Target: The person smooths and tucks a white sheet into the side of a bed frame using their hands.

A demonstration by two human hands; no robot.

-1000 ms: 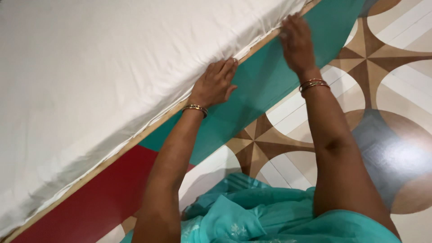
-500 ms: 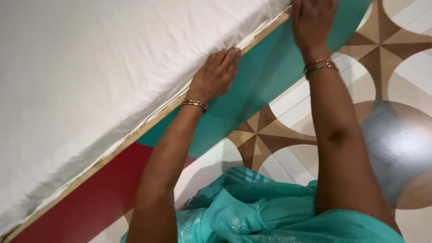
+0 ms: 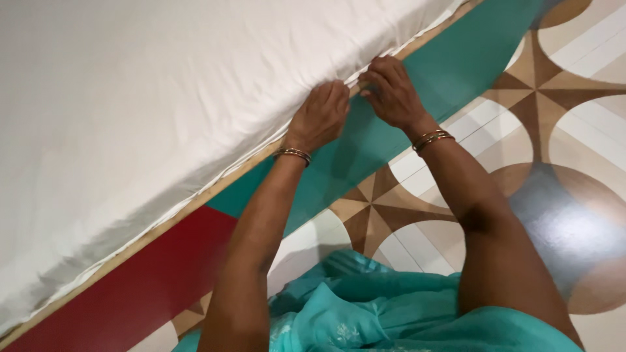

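Both hands have drawn together: the left hand (image 3: 321, 114) and right hand (image 3: 391, 91) now pinch the white sheet (image 3: 163, 111) along the bed edge (image 3: 215, 189), which runs diagonally.

White bedsheet (image 3: 163, 98), wrinkled, edge tucked along wooden bed frame (image 3: 215, 189)

Bed (image 3: 274, 153) had thin wood edge, red and green side. White sheet (image 3: 150, 98) lay on top, a bit wrinkled, maybe tucked at edge. Patterned floor (image 3: 574, 137) below.
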